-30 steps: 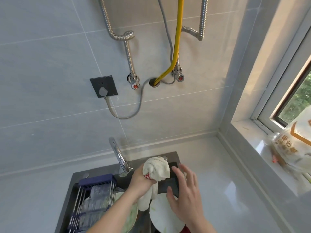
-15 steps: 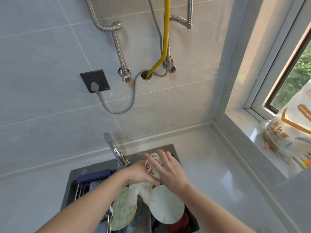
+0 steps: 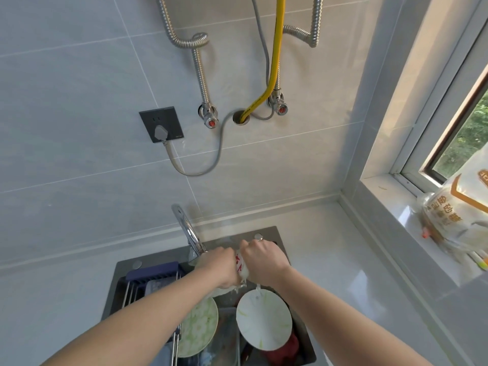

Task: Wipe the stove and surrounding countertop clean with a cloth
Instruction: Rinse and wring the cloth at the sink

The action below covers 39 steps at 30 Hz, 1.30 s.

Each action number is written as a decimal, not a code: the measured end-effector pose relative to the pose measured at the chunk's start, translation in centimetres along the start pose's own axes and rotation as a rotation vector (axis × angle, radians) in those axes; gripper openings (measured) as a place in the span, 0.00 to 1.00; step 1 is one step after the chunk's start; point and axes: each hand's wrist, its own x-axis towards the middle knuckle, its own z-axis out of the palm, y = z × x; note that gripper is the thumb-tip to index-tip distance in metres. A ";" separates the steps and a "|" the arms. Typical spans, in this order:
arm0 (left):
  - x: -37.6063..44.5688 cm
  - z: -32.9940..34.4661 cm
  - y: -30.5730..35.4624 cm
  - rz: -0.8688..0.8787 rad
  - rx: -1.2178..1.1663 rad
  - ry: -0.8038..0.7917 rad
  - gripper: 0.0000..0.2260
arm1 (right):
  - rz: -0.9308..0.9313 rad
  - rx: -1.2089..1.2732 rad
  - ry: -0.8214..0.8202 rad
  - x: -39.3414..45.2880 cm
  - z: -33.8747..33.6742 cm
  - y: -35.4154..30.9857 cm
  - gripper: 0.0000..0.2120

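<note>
Wringing the cloth (image 3: 239,268) over the sink (image 3: 266,233)

My left hand (image 3: 219,265) and right hand (image 3: 261,260) gripped it tight; drips risked wetting the tabletop (image 3: 330,260).

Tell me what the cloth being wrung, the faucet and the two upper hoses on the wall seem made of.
White cloth with red print: soft absorbent fabric, bunched, dripping. Curved faucet: polished metal, probably chrome, with mirror glints. Ribbed silver hose: corrugated metal, likely stainless. Smooth yellow hose: probably rubber or plastic.

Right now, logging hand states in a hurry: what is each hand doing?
Left hand: gripping the cloth.
Right hand: gripping the same cloth, over the sink.
</note>
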 end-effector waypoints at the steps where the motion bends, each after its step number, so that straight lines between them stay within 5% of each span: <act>1: 0.1 0.3 0.2 0.007 0.016 0.014 0.21 | 0.000 0.009 -0.026 0.0 -0.1 0.2 0.13; 6: -0.4 1.3 0.7 0.088 0.110 0.067 0.12 | -0.030 0.047 -0.210 0.1 0.2 0.6 0.18; 17: -1.2 3.7 1.0 0.164 0.151 0.156 0.12 | 0.077 0.307 -0.401 -0.9 1.2 0.4 0.18; 23: -0.9 5.7 0.3 0.204 0.151 0.327 0.38 | 0.269 0.465 -0.270 -1.9 1.7 -0.3 0.30; 28: -1.2 5.8 0.7 0.173 0.098 0.266 0.54 | 0.375 0.611 -0.223 -2.9 1.4 -0.9 0.35; 30: -1.1 5.5 0.8 0.181 0.113 0.280 0.48 | 0.400 0.660 -0.216 -3.4 1.4 -0.9 0.38; 34: -1.2 4.0 0.4 0.240 0.115 0.384 0.21 | 0.385 0.576 -0.101 -4.9 1.7 -1.1 0.36; 39: -0.6 3.0 0.1 0.149 -0.111 0.246 0.14 | 0.187 0.290 0.278 -7.6 2.9 -1.0 0.43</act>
